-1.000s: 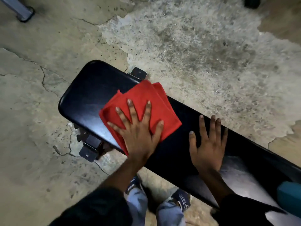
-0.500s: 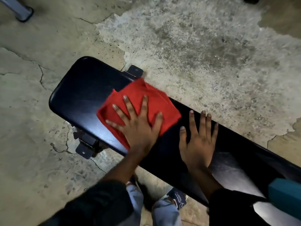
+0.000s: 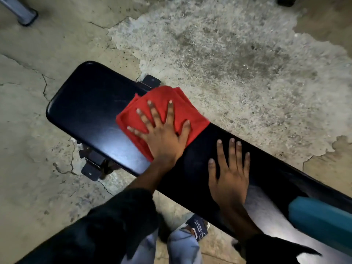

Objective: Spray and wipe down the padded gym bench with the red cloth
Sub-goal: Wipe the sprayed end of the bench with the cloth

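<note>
A long black padded gym bench [image 3: 91, 111] runs from upper left to lower right across the view. A folded red cloth [image 3: 167, 100] lies on its pad near the far edge. My left hand [image 3: 163, 136] presses flat on the cloth with fingers spread. To its right, my right hand [image 3: 230, 174] rests flat on the bare pad with fingers straight. A teal object [image 3: 320, 220] shows at the lower right edge, over the bench; I cannot tell what it is.
Cracked, patchy concrete floor [image 3: 238, 63] surrounds the bench. Black metal bench feet [image 3: 91, 171] stick out under the pad on both sides. A grey metal leg [image 3: 22, 12] stands at the top left. My legs and shoes [image 3: 198, 227] are below the near edge.
My left hand and the red cloth have slid towards the far edge and a little to the right along the pad. My right hand still rests flat just beside them.
</note>
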